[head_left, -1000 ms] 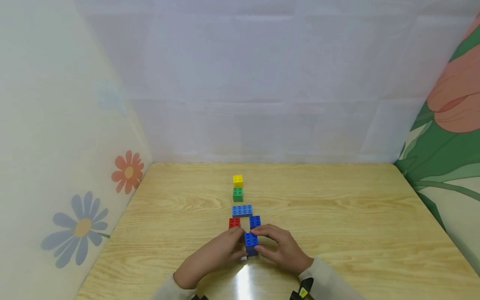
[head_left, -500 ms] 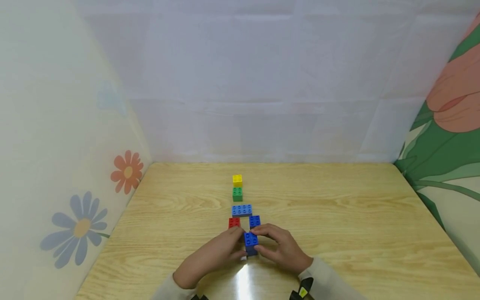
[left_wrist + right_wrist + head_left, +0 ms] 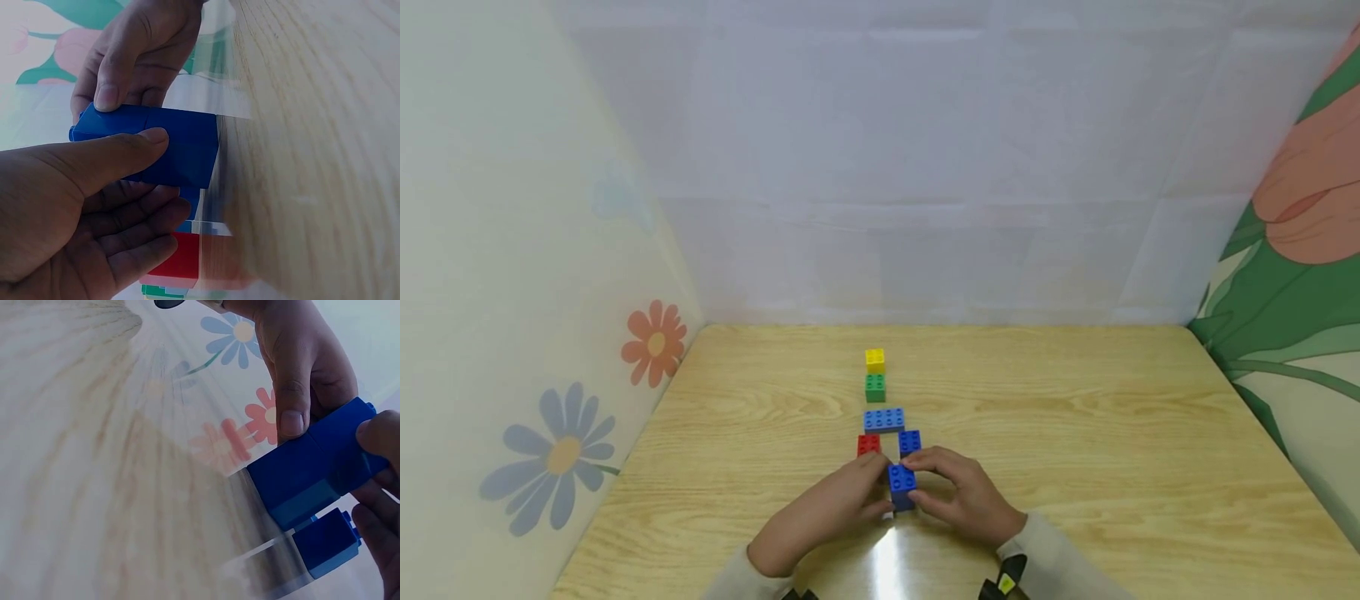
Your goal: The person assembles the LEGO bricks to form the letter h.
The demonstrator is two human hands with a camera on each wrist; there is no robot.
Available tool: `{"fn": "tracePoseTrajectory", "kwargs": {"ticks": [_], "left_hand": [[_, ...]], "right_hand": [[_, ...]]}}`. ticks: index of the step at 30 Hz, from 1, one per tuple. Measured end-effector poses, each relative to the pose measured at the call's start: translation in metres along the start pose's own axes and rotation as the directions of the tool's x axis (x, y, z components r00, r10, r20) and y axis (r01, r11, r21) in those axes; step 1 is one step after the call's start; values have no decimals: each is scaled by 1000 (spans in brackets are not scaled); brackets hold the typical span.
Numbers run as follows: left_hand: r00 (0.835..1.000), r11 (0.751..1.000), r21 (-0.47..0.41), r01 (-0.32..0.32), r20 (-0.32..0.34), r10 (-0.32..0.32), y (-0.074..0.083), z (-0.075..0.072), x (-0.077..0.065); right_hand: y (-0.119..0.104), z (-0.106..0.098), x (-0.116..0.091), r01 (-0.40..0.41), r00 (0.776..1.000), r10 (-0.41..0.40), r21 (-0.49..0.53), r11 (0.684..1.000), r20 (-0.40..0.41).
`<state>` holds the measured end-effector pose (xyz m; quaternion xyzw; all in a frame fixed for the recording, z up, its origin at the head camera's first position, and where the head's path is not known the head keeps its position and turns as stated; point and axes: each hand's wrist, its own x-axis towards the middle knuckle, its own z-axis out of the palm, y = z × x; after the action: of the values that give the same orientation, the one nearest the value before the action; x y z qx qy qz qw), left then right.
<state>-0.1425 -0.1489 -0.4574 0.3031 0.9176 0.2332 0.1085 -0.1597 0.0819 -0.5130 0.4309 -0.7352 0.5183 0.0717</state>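
Two blue toy building bricks (image 3: 902,489), one stacked on the other, stand upright near me on the table; a seam between them shows in both wrist views. My left hand (image 3: 850,497) grips the stack from the left, its thumb (image 3: 153,135) on the lower brick close to the seam. From the right, my right hand (image 3: 964,498) pinches the upper brick, with its thumb (image 3: 379,434) low on the near side. Just beyond the stack sit a red brick (image 3: 868,445), partly covered by my left hand, and another blue brick (image 3: 910,441).
Farther back, a longer light-blue brick (image 3: 883,420) lies crosswise. Behind it come a green brick (image 3: 875,387) and a yellow brick (image 3: 875,360) in a line. The wooden table (image 3: 1075,417) meets a white back wall and flower-patterned sides.
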Motion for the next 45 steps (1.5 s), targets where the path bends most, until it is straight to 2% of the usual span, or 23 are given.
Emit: {"fn": "tracePoseTrajectory", "kwargs": {"ticks": [14, 28, 38, 45], "left_hand": [[1000, 1000, 1, 8, 3, -8, -1, 1, 1], [1000, 1000, 15, -13, -11, 13, 0, 3, 0], [1000, 1000, 20, -18, -11, 19, 0, 2, 0], [1000, 1000, 2, 13, 4, -13, -1, 2, 2]], "right_hand": [[-2, 0, 2, -19, 1000, 19, 44, 999, -3], [-3, -2, 2, 5, 1000, -5, -29, 1000, 4], [-2, 0, 1, -5, 1000, 5, -25, 1000, -4], [0, 0, 0, 10, 1000, -10, -3, 1000, -11]]}}
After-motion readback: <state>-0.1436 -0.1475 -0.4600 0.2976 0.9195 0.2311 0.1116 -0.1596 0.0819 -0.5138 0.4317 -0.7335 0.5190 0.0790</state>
